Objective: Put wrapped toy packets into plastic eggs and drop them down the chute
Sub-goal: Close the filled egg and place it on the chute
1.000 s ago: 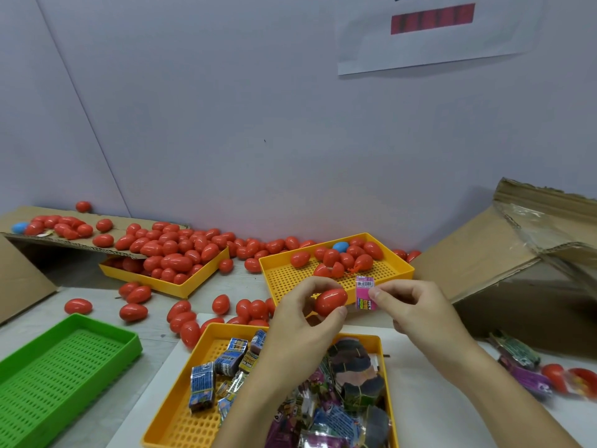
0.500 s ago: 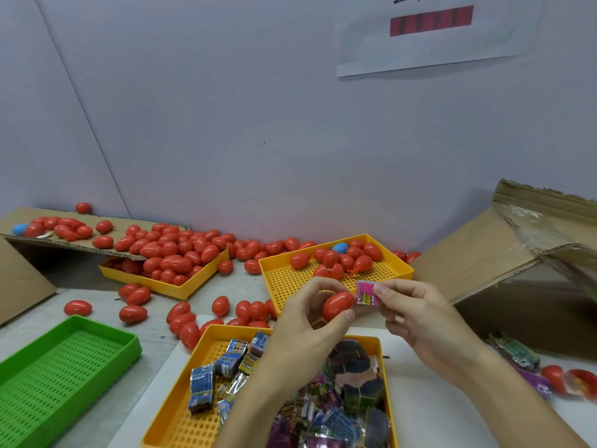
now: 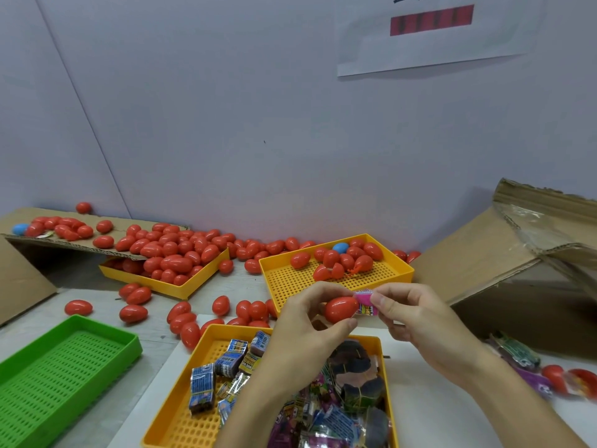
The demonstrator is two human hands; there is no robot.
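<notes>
Red plastic egg [image 3: 340,309] gripped by left hand [image 3: 310,321]; right hand [image 3: 416,315] fingers [image 3: 382,302] pinch pink wrapped packet [image 3: 364,301] at egg's right end; insertion, chute drop pending.

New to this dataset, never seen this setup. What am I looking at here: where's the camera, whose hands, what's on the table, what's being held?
There is no machine here: a person works with two bare hands, and the single camera sits on their head, looking forward and down.

The left hand holds a red egg between thumb and fingers. The right hand pinches a small pink packet against the egg's end.

On the table, closest to the person, is a yellow tray of packets holding wrapped toys. Behind the hands sits a yellow tray of eggs, mostly red with one blue. Further left, a heaped tray spills red eggs from under a cardboard sheet, with loose eggs scattered around. A green tray lies at the left and a cardboard box at the right.
</notes>
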